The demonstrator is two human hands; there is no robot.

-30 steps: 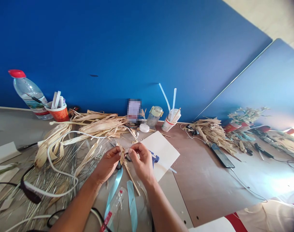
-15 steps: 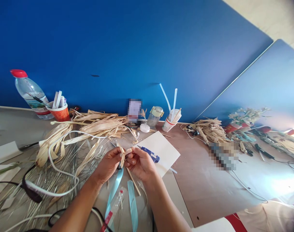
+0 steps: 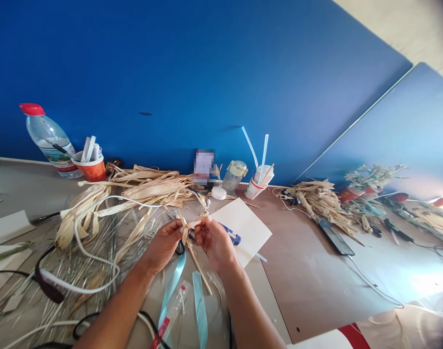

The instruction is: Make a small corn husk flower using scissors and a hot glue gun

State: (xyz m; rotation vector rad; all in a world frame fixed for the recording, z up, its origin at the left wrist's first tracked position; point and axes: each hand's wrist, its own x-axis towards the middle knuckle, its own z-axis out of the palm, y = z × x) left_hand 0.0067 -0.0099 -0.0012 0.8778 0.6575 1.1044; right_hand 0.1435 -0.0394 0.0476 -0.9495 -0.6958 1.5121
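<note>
Between my two hands, over the middle of the table, is a small piece of dried corn husk (image 3: pixel 185 234). My left hand (image 3: pixel 165 246) pinches it from the left with thumb and fingers. On the other side my right hand (image 3: pixel 217 242) is closed on a pale strip of the same husk. A thin stick (image 3: pixel 200 271) slants down below the hands. Light-blue ribbon (image 3: pixel 174 278) hangs or lies under my left hand, with a dark handle partly hidden above it. Just right of my right hand, a blue utility knife (image 3: pixel 233 235) rests on white paper (image 3: pixel 248 228).
Dried husks (image 3: pixel 152 186) pile up along the blue partition (image 3: pixel 206 72). A bottle (image 3: pixel 50 138), an orange cup (image 3: pixel 91 168), a clear jar (image 3: pixel 234 177) and a white cup (image 3: pixel 255 188) stand there. Wires and a white cable (image 3: pixel 77 237) spread leftward. A phone (image 3: pixel 336 237) lies right.
My right hand has shifted slightly right and up, drawing the pale husk strip away from my left hand. The left hand stays nearly in place, still pinching.
</note>
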